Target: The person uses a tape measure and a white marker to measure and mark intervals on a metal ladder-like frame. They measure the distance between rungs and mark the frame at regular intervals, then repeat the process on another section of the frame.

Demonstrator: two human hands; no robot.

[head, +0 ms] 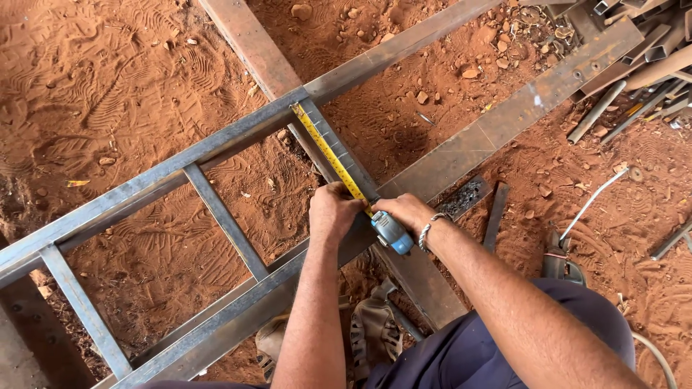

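A grey steel ladder-like frame (144, 187) lies across red dirt, with rungs between two long rails. A yellow tape measure blade (328, 151) runs along one rung from the far rail toward me. My right hand (409, 214) grips the blue-grey tape measure case (393, 233) at the near rail; a metal bracelet is on that wrist. Just left of it, my left hand (333, 211) presses down on the tape, fingers curled at the rung's near end.
Flat steel bars (504, 122) cross under the frame. A pile of metal tube offcuts (649, 65) lies at the top right. Stones dot the red dirt. My sandalled feet (371, 328) stand below the frame. A thin white rod (587, 205) lies at right.
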